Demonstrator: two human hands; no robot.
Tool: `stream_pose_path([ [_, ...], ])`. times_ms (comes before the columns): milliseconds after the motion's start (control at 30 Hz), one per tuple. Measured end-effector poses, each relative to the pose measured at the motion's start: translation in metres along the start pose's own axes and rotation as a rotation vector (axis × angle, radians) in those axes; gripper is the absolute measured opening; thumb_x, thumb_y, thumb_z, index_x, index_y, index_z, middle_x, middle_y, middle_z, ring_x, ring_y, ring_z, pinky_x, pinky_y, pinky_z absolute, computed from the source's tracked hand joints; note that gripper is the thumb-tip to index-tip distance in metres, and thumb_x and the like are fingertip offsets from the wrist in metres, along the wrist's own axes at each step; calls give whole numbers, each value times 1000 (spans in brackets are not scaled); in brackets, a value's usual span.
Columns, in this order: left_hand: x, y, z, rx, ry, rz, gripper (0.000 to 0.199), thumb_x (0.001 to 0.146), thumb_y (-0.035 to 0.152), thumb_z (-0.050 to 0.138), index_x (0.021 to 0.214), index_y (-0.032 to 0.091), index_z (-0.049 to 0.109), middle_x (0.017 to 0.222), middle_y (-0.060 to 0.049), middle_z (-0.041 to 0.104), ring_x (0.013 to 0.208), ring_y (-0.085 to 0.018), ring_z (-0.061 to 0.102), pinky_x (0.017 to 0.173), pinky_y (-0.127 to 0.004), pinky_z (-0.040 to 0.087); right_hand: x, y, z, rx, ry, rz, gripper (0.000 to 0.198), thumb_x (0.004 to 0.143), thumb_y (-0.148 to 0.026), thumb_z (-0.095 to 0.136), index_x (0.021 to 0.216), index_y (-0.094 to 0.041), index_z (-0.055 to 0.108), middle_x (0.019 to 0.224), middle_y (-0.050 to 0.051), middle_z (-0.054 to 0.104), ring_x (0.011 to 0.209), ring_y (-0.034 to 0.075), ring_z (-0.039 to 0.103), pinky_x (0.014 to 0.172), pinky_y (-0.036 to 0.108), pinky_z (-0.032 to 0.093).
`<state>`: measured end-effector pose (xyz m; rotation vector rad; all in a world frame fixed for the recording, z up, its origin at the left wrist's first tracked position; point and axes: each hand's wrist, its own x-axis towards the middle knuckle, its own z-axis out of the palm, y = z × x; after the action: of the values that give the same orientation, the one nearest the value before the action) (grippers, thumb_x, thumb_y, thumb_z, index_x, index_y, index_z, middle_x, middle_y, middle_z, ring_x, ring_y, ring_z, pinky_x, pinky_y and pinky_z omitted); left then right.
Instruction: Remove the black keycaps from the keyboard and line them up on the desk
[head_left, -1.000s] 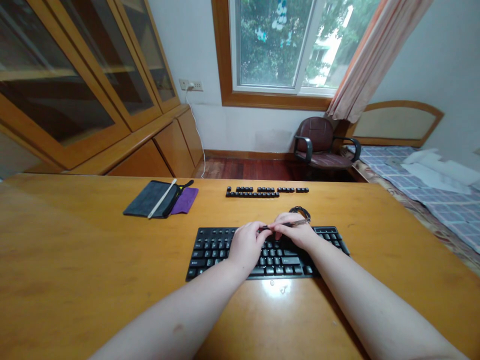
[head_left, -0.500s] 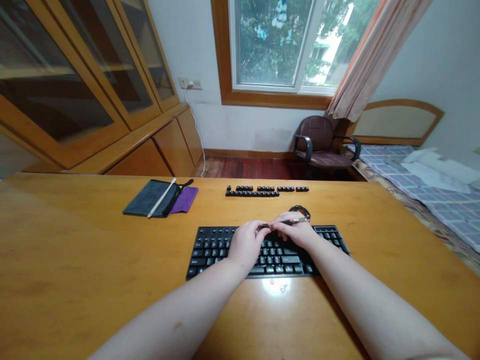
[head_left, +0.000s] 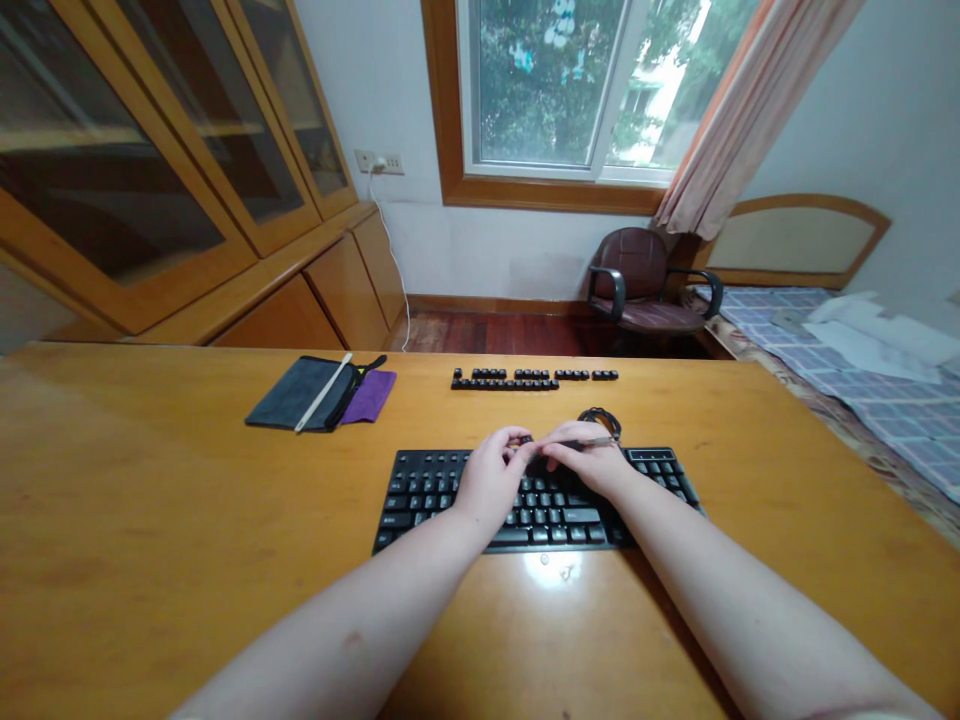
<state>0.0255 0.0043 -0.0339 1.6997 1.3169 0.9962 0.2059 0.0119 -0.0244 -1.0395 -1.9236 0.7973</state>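
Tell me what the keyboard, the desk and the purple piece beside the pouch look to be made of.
Keyboard: black plastic by the look, matte keys with white legends.
Desk: wood or wood veneer, glossy varnish; the grain shows and the window reflects near the front edge.
Purple piece: probably soft cloth, matte and lying limp and flat beside the dark pouch, which looks like fabric too.

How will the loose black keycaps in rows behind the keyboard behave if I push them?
The keycaps look small and separate, so they probably slide easily and scatter on the glossy wooden desk. They seem light. Being blocky, they would hardly roll.
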Motion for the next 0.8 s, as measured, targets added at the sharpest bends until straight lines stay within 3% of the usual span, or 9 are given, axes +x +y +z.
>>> stream_pose_path([
  [100, 0, 1, -1, -24, 11, 35, 19, 85, 28, 52, 97, 19, 63, 96, -4, 68, 86, -17, 63, 80, -29, 49, -1, -1, 1, -2, 5, -25, 19, 83, -34, 60, 82, -21, 72, 65, 2, 69, 68, 16, 64, 70, 29, 51],
  [200, -1, 3, -3, -5, 18, 59, 20, 86, 26, 51, 98, 19, 64, 98, -4, 68, 90, -17, 63, 83, -29, 49, -3, 0, 2, 5, 123, -67, 26, 87, -36, 52, 77, -20, 70, 79, 6, 70, 78, 18, 64, 77, 33, 51],
  [267, -1, 4, -4, 24, 3, 75, 21, 86, 24, 50, 100, 20, 65, 102, -4, 68, 95, -17, 62, 87, -31, 48, -4, 2, 2, -32, 233, -72, 29, 90, -35, 46, 83, -21, 70, 83, 7, 69, 83, 19, 63, 81, 35, 50],
  [333, -1, 5, -3, 51, -30, 89, 23, 87, 23, 49, 103, 20, 66, 106, -4, 68, 100, -18, 60, 92, -32, 46, -6, 4, 1, -119, 259, -53, 30, 91, -34, 42, 91, -21, 69, 84, 7, 69, 81, 19, 63, 80, 35, 49],
  [467, -2, 3, -1, 59, -73, 60, 30, 84, 24, 54, 113, 21, 62, 107, -4, 68, 98, -18, 62, 92, -32, 47, -7, 4, 0, -261, 65, -59, 29, 90, -32, 44, 104, -22, 67, 87, 7, 69, 77, 17, 62, 73, 31, 49],
  [600, -3, 2, 0, -17, -73, 6, 38, 83, 22, 56, 121, 20, 55, 101, -3, 69, 92, -16, 64, 85, -28, 50, -7, -1, 1, -277, -111, -84, 30, 85, -30, 53, 111, -21, 65, 71, 3, 67, 56, 12, 57, 59, 23, 46],
  [800, -3, 4, -1, -28, -91, 14, 37, 82, 22, 56, 119, 21, 56, 99, -3, 70, 90, -15, 64, 85, -29, 49, -7, 3, 3, -326, -74, -50, 25, 82, -33, 57, 101, -21, 67, 74, 3, 68, 61, 12, 59, 62, 23, 45],
])
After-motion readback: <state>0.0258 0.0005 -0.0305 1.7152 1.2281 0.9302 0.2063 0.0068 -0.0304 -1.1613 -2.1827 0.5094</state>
